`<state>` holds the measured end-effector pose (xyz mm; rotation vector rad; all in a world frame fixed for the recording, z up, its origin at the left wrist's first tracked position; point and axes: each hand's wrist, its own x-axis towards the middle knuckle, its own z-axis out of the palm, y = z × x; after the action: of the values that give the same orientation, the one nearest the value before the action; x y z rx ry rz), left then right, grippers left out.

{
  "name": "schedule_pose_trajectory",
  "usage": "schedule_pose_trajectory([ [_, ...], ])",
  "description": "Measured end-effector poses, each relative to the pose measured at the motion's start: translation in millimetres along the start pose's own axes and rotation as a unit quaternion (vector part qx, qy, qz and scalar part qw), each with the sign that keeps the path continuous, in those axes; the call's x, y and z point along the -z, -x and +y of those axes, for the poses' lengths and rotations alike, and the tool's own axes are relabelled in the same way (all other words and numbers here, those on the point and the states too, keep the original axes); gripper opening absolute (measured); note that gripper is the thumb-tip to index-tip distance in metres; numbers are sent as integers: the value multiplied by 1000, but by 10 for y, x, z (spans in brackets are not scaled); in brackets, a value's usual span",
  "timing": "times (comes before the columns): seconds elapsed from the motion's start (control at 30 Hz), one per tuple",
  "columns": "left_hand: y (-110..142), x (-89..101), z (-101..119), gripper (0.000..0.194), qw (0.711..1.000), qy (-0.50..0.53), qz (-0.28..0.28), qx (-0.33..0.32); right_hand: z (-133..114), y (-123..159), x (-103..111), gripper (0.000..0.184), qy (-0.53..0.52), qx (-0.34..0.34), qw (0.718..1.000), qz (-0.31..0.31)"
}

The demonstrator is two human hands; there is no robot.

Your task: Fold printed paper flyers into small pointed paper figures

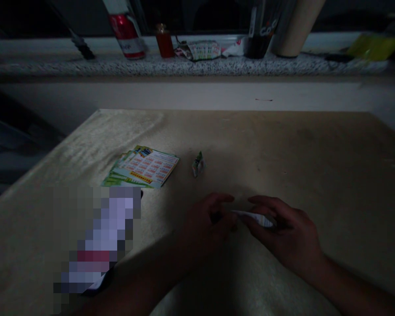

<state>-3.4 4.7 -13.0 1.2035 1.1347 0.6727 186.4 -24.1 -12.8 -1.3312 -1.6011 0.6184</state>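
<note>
Over the front middle of the table, my right hand [286,228] pinches a small pale piece of printed paper [261,218], which looks folded, between thumb and fingers. My left hand [213,219] is closed at the paper's left end, with the thumb against it and the index finger stretched above. Shadow hides part of both grips. Farther back stands a small folded green and white paper [198,165]. To its left lies a fanned stack of printed cards [151,164], green and white with red rows of print.
A phone-like device [107,232], blurred by pixels, lies left of my left forearm. Behind the table, a speckled stone sill [184,68] holds a red can [127,37], a small orange-red bottle [165,41], a crumpled wrapper [204,50] and a glass of dark drink [258,44].
</note>
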Motion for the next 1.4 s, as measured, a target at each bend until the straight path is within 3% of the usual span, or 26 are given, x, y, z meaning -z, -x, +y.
schedule_pose_trajectory([
  [0.3, -35, 23, 96, 29, 996, 76, 30, 45, -38, -23, 51, 16, -63, -85, 994, 2],
  [0.47, -55, 43, 99, 17, 997, 68, 26, 29, -3, -20, 46, 7, -106, -117, 987, -19],
  [0.73, 20, 34, 44, 19, 998, 55, 4, -25, -14, 1, 96, 4, -68, -72, 995, -24],
  [0.97, 60, 43, 58, 21, 983, -138, -69, -102, -42, 16, 48, 12, -95, -35, 991, -87],
  [1.17, 77, 29, 39, 25, 993, -64, -47, -82, -58, -3, 39, 4, -68, -47, 996, -40],
  [1.4, 66, 24, 23, 25, 996, 14, -72, -50, -76, 1, 83, 8, -81, -32, 994, -58],
])
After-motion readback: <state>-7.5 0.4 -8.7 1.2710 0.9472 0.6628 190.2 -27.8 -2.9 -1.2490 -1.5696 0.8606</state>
